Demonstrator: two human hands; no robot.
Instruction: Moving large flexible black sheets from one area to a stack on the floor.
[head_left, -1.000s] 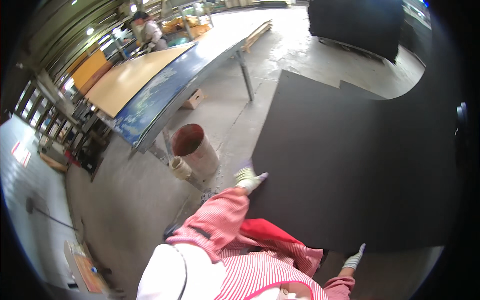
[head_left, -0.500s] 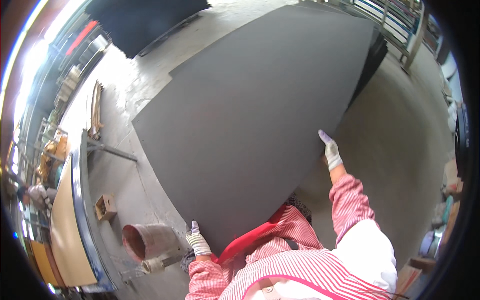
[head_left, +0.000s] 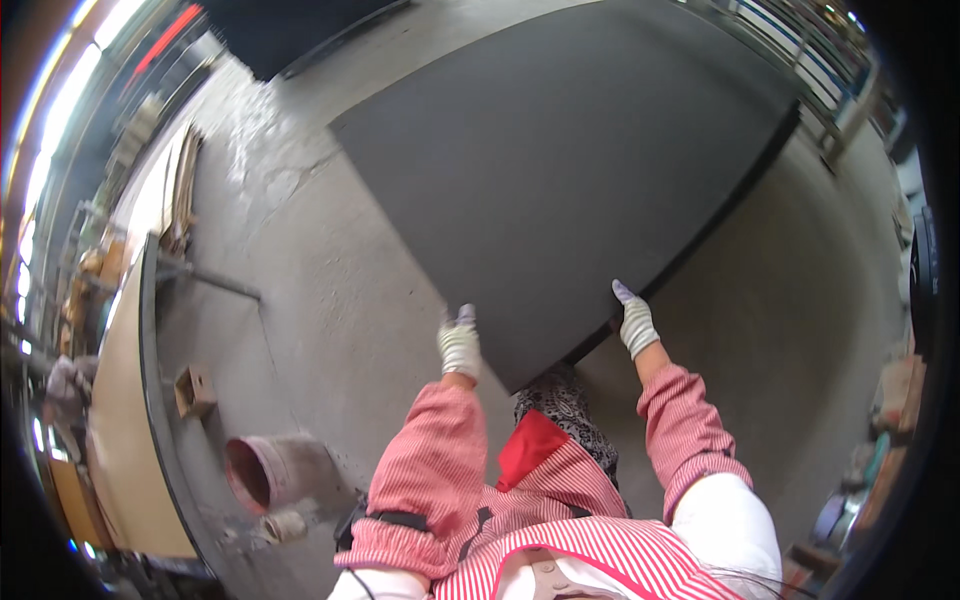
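both arms in red-and-white striped sleeves stretched forward from the lower edge, elbows slightly bent, left hand (head_left: 460, 345) in a white glove with fingers pointing up and closed in a grip, right hand (head_left: 634, 320) gloved likewise, set apart at about the same height

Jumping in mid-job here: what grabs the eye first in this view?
The big dark grey sheet fills the upper middle of the view, over the concrete floor. Two gloved hands grip its near corner: the left hand on the left edge, the right hand on the right edge, red-striped sleeves below. At lower left a reddish bucket lies tipped beside a long curved table.
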